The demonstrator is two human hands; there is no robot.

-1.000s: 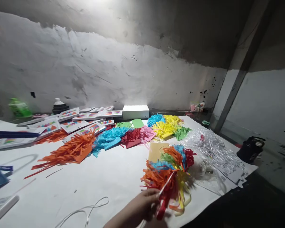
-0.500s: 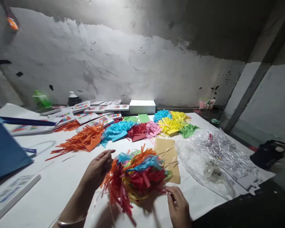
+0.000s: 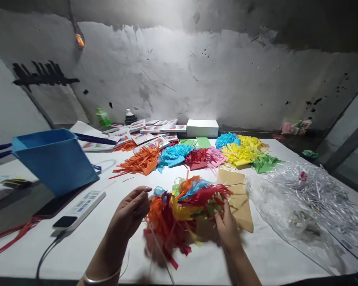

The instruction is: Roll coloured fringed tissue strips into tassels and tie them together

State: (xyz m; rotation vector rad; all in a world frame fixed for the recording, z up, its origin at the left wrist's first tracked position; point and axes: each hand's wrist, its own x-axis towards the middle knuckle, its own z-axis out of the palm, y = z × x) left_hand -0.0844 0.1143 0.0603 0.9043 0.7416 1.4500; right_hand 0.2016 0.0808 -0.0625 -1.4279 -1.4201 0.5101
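Note:
A bundle of tissue-paper tassels (image 3: 185, 206) in orange, red, yellow, blue and green hangs just above the white-covered table in front of me. My left hand (image 3: 134, 210) is closed in a pinch at the bundle's upper left. What lies between those fingers is hidden. On the right, my right hand (image 3: 226, 226) has its thumb and fingers closed on the strips at the bundle's lower right edge. A thin white string (image 3: 159, 248) dangles below the tassels. Behind the right hand lies a brown paper sheet (image 3: 241, 202), partly covered by strips.
Fringed paper piles, including an orange one (image 3: 140, 159) and a yellow one (image 3: 241, 153), line the back. Flat printed boxes (image 3: 155, 129) and a white box (image 3: 202, 128) stand behind. Left are a blue bag (image 3: 55, 163) and white power strip (image 3: 80, 210); right, silver tinsel (image 3: 322, 198).
My view has swung left, bringing the whole blue bag and power strip in. The right hand has moved up along the bundle's right side and now grips its strips. The left hand stays pinched.

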